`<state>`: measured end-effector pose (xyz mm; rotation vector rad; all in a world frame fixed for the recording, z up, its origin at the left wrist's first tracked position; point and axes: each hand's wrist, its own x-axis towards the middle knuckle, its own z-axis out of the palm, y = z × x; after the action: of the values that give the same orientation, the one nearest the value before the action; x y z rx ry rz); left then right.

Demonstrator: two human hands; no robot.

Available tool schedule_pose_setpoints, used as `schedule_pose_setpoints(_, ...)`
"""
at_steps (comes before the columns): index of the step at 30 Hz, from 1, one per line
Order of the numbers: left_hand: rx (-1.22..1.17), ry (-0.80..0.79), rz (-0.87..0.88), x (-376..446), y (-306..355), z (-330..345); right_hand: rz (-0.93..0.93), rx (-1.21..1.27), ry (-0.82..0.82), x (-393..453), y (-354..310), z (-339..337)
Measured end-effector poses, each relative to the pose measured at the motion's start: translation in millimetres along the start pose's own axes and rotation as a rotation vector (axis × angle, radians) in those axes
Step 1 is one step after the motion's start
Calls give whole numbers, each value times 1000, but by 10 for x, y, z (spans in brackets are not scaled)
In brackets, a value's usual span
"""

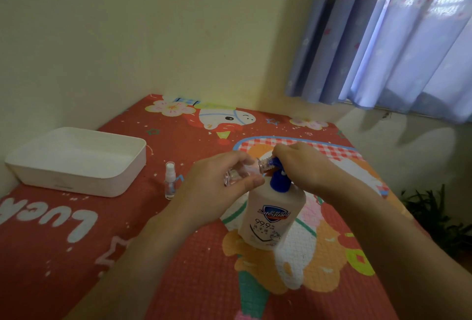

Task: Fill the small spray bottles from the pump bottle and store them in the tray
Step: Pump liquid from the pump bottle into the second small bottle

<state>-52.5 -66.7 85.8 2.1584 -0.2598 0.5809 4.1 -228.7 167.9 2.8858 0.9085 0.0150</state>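
Mouth of the small clear plastic spray bottle (242, 172), gripped sideways in our left hand (217, 186), meets the blue spout of the white pump bottle (273, 215); our right hand (298, 163) presses its head.

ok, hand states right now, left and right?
Left hand: holds the small clear bottle, tilted toward the pump.
Right hand: on the pump head, fingers curled over it.

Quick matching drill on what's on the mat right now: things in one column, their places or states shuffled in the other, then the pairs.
1. tray
2. capped spray bottle
3. open spray bottle
4. pump bottle

A. tilted in the left hand, mouth at the blue nozzle
B. upright on the mat, under the right hand
C. far left, nothing visible inside
D. upright beside the tray

Pairs: 1-C, 2-D, 3-A, 4-B
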Motion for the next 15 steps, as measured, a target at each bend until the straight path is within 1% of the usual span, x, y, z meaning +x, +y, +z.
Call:
schedule_pose_setpoints(12, 9, -29, -11, -30, -83, 50, 8, -27, 56, 49, 13, 165)
schedule_pose_setpoints(15, 15, -27, -17, -42, -79, 54, 28, -19, 32, 34, 6, 165)
